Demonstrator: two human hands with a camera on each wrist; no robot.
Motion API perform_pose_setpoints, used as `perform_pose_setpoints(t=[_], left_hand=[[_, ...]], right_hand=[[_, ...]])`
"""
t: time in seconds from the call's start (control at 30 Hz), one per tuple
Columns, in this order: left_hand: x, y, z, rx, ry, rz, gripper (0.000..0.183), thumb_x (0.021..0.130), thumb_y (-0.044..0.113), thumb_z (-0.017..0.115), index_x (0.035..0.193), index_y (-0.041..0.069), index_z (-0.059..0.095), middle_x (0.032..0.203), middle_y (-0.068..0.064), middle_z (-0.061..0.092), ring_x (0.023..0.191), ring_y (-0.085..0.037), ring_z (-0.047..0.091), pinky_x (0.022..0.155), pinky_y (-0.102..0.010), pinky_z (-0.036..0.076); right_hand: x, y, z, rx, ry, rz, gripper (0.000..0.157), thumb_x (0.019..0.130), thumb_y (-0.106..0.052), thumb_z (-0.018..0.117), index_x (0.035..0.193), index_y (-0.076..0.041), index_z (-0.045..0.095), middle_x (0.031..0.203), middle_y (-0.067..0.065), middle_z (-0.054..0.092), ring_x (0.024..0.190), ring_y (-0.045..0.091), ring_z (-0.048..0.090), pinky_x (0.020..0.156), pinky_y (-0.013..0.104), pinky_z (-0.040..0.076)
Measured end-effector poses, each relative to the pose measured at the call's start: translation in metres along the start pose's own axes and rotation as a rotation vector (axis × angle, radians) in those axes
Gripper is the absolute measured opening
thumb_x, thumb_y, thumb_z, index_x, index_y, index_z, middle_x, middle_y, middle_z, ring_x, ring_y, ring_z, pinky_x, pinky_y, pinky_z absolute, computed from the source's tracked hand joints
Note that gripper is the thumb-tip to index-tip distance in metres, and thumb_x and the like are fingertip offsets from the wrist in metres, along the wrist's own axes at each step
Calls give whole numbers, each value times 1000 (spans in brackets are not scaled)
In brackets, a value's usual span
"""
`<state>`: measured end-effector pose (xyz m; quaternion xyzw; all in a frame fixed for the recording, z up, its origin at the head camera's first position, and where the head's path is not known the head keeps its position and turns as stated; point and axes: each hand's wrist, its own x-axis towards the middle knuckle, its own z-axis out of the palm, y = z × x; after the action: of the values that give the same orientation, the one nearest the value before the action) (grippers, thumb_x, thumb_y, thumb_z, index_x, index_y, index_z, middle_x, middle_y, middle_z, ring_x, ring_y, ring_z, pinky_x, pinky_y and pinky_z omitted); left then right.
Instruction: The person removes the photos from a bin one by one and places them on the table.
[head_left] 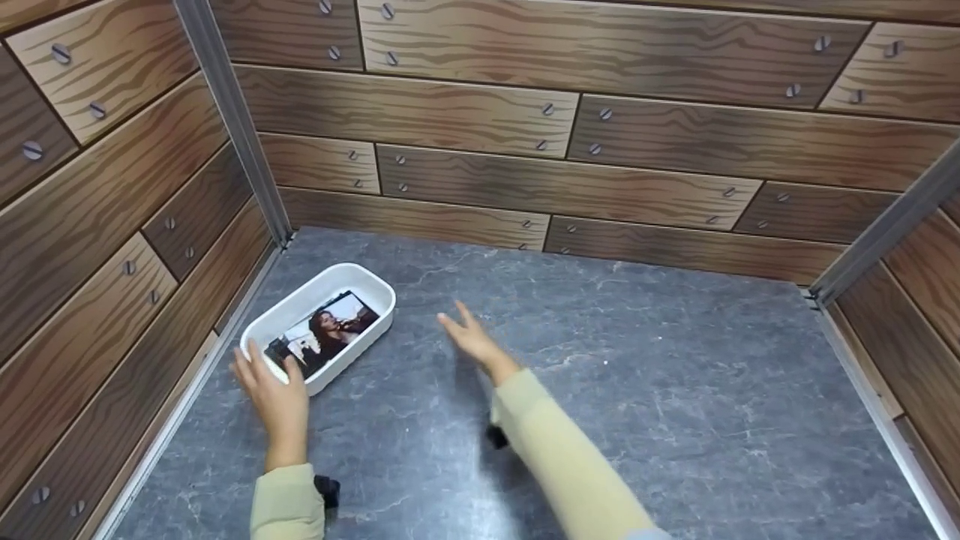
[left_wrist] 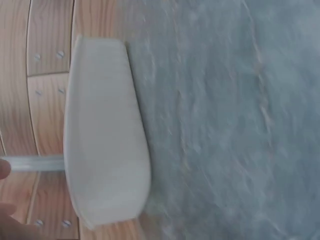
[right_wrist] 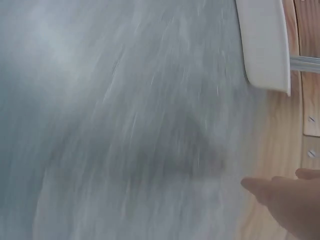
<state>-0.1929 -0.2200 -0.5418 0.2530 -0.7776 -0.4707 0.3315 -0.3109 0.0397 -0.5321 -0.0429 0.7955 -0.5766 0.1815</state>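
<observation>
A white oblong tub (head_left: 352,352) with rounded ends stands on the floor at the left. Inside it lies a flat rectangular item with a printed picture (head_left: 334,334) of a person; whether it is a photo, a box or a screen I cannot tell. My left hand (head_left: 279,401) is over the tub's near end, fingers spread and thumb apart, by the rim. Whether it touches the rim is unclear; in the left wrist view only fingertips (left_wrist: 5,170) show, beside the tub's outer wall. To the tub's right, my right hand (head_left: 478,345) hovers empty, thumb and fingers apart.
Wood-plank-patterned walls (head_left: 465,112) enclose a grey marbled floor (head_left: 675,390). A metal corner post (head_left: 240,112) rises behind the tub, and another post (head_left: 885,225) stands at the right. Metal strips edge the floor on both sides.
</observation>
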Motion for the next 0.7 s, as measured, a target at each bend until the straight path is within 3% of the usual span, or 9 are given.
perform_pose_setpoints(t=[0.1, 0.23, 0.37, 0.47, 0.57, 0.6, 0.7], left_hand=[[0, -9, -6, -50, -21, -95, 71, 93, 6, 56, 151, -4, 17, 157, -30, 10, 147, -45, 5, 123, -51, 6], [1, -18, -15, -105, -90, -238, 75, 95, 7, 50, 151, -9, 3, 156, -35, 7, 146, -44, 6, 124, -46, 4], [4, -24, -20, -127, -213, -369, 71, 98, 10, 42, 149, -12, -2, 153, -37, 11, 144, -47, 13, 123, -46, 11], [9, -28, -20, -156, -297, -398, 66, 98, 7, 38, 149, -13, 1, 152, -38, 15, 142, -48, 19, 122, -48, 17], [14, -28, -18, -174, -345, -399, 62, 96, 3, 36, 149, -13, 9, 151, -37, 19, 143, -46, 21, 121, -48, 21], [15, -28, -18, -171, -357, -400, 61, 95, 2, 36, 149, -12, 11, 151, -37, 20, 143, -45, 22, 120, -48, 23], [18, -25, -18, -168, -375, -428, 62, 92, 2, 36, 149, -12, 14, 151, -36, 21, 142, -44, 23, 118, -48, 27]], right_hand=[[8, -2, 25, 95, 4, 39, 71, 100, -41, 48, 156, -11, 16, 161, 18, 15, 148, 37, 13, 121, 55, 12], [23, 3, 63, 158, 68, 22, 76, 96, -39, 56, 155, -8, 18, 158, 20, 23, 146, 34, 22, 122, 49, 19], [75, 45, 94, 217, 114, -17, 86, 89, -50, 64, 154, -12, 23, 156, 19, 30, 142, 29, 34, 116, 45, 33], [98, 57, 106, 257, 113, -4, 85, 89, -50, 63, 153, -9, 24, 155, 20, 31, 140, 31, 37, 114, 44, 35], [73, 24, 106, 259, 98, 54, 81, 93, -42, 61, 154, -7, 21, 158, 19, 26, 144, 33, 28, 119, 46, 27], [69, 20, 106, 244, 99, 32, 82, 92, -46, 61, 153, -7, 23, 157, 20, 27, 144, 32, 30, 118, 44, 29], [41, -8, 101, 246, 93, 19, 74, 95, -36, 60, 152, -3, 26, 154, 21, 32, 142, 33, 32, 118, 42, 30]])
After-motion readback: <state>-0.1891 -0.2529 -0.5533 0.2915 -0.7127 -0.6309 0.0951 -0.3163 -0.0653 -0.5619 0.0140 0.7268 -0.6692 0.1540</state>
